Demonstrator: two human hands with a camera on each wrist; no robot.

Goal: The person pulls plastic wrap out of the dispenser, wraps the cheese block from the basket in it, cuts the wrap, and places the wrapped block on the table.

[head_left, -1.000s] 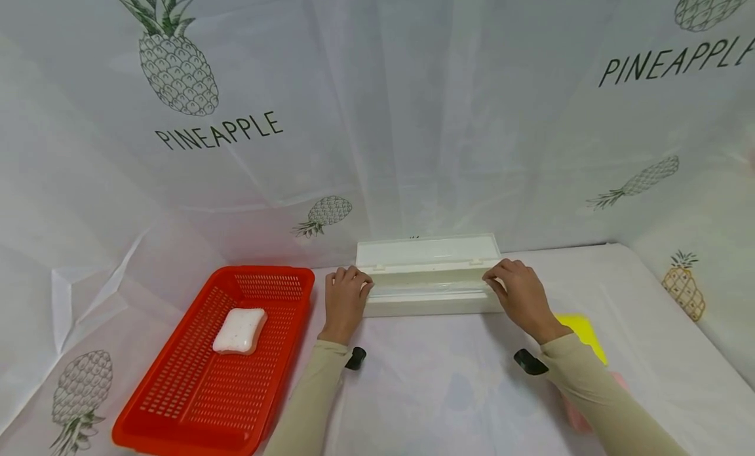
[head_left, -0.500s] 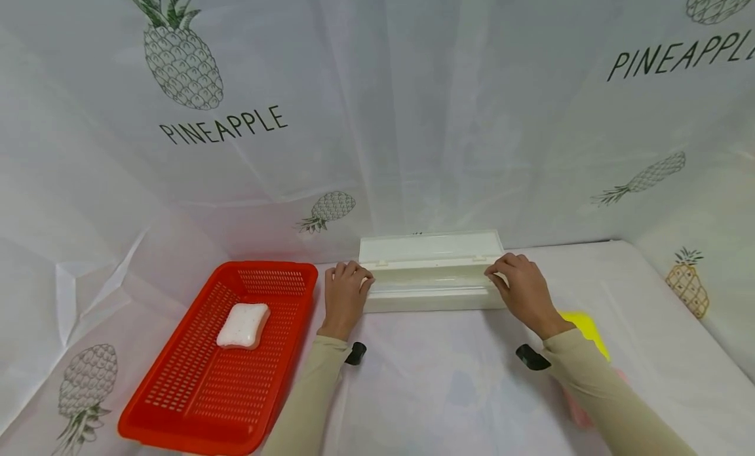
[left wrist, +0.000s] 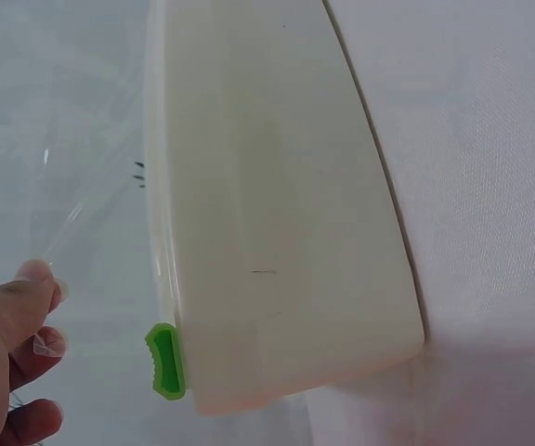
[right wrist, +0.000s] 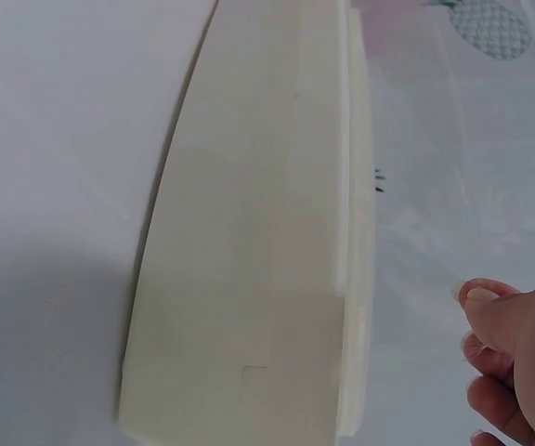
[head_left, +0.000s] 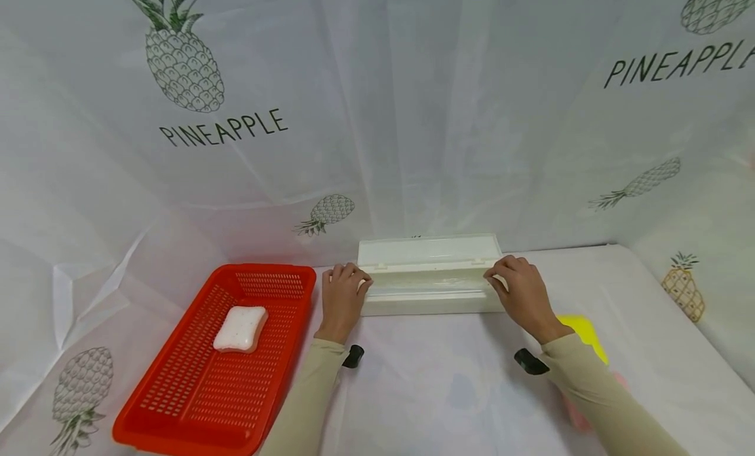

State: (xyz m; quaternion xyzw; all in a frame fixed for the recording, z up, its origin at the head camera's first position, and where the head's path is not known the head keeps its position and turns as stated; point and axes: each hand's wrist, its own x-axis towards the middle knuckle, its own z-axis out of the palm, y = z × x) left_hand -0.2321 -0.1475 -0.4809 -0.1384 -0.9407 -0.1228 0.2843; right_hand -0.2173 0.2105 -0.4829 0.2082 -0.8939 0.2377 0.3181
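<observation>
A long white cling film dispenser (head_left: 433, 305) lies on the table at the back with its lid (head_left: 430, 251) raised. A green slide cutter (left wrist: 164, 362) sits on its edge in the left wrist view. Clear cling film (left wrist: 72, 218) stretches up from the dispenser. My left hand (head_left: 343, 297) pinches one corner of the film between thumb and fingers, above the dispenser's left end. Over the right end, my right hand (head_left: 522, 295) pinches the film's other side; the film is faint there in the right wrist view.
To the left stands a red plastic basket (head_left: 206, 403) with a white and pink sponge (head_left: 240, 329) in it. Beside my right forearm lie a yellow item (head_left: 584, 335) and a pink item (head_left: 577, 413), both partly hidden. A pineapple-print sheet (head_left: 413, 115) hangs behind the table.
Both hands hold nearly the same pose over the dispenser. The whole view shifts slightly with the head; nothing else visibly moves.
</observation>
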